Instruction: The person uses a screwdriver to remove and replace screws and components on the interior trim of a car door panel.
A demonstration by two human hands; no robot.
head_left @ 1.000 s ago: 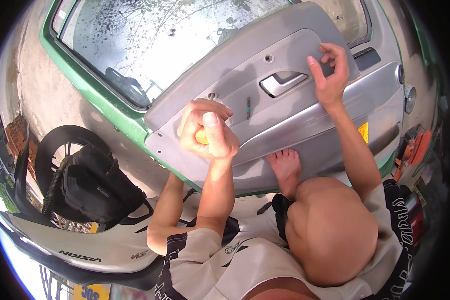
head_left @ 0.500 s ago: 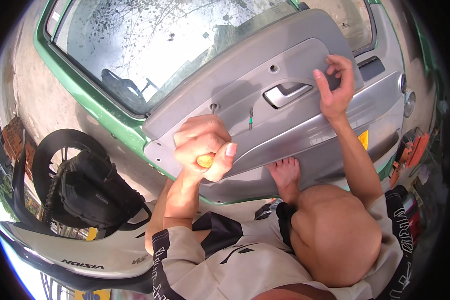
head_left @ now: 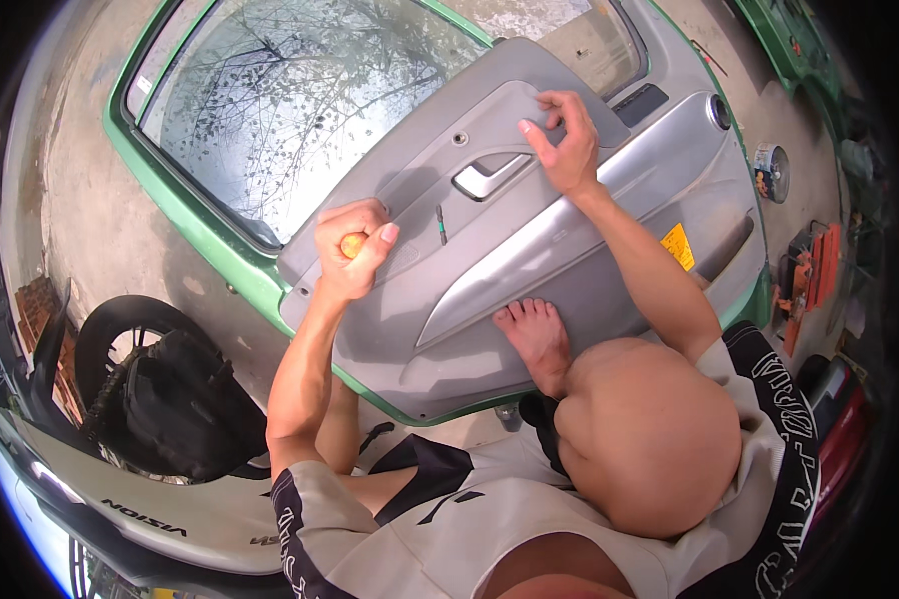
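Note:
My left hand (head_left: 354, 248) is closed around a screwdriver, of which only the round yellow-orange handle end (head_left: 353, 245) shows; its shaft is hidden below the fist. The fist is over the left upper part of a grey door panel (head_left: 390, 319), on a green car door lying flat. Above the door-release lever (head_left: 494, 178), my right hand (head_left: 566, 143) is by the panel's upper edge, fingers bent and apart, holding nothing. Between the hands, a dark double-ended screwdriver bit (head_left: 442, 226) with a green band lies on the panel.
My bare foot (head_left: 535, 339) rests on the panel's lower part. A screw hole (head_left: 459, 139) sits above the lever. Window glass (head_left: 310, 110) spans the door's far side. A motorbike (head_left: 170, 409) stands at left; a round speaker-like part (head_left: 772, 173) and orange object (head_left: 817, 275) lie right.
My view has shifted, so the door appears further left. My left fist, still gripping the screwdriver, looks smaller and further from the camera, now covering the left screw hole. My right hand keeps its pose.

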